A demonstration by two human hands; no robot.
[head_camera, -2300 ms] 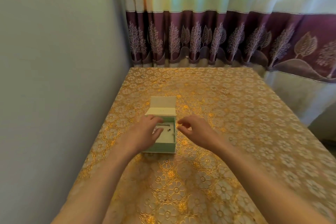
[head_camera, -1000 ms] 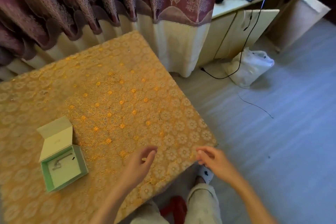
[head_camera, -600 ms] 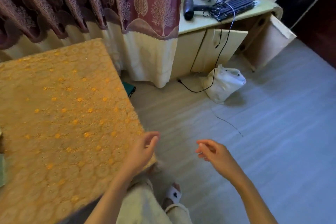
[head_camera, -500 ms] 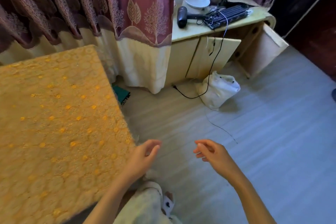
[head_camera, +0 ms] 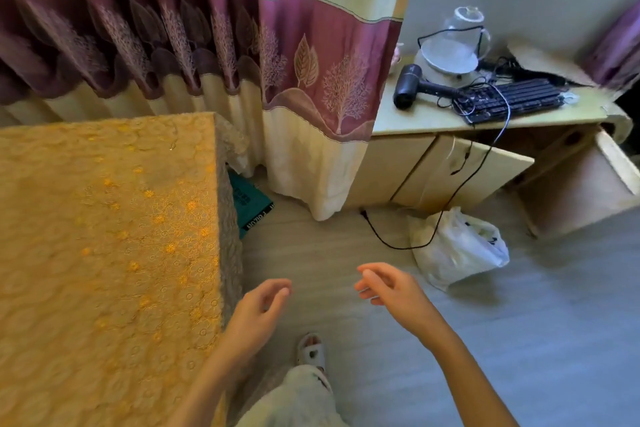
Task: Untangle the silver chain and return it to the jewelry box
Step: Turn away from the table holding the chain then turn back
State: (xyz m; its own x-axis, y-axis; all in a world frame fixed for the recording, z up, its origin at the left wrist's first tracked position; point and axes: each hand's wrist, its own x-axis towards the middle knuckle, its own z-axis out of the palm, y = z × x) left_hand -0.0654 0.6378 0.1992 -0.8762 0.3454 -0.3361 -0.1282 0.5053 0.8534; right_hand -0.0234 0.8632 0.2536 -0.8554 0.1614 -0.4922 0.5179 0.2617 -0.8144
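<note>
Left of both hands stands the table (head_camera: 104, 253) with its golden cloth. The left hand (head_camera: 254, 317) hangs beside its edge, fingers loose and apart, holding nothing. The right hand (head_camera: 394, 291) is over the floor, fingers relaxed, empty. The chain and jewelry box are out of view

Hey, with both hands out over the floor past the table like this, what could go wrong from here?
1. The left hand and right hand hover over the floor, off the gold tablecloth; a thin chain dropped here would be hard to spot.
2. No jewelry box is in view, so returning anything means turning back.
3. A black cable trails across the floor near the slippered foot, a possible trip hazard.
</note>
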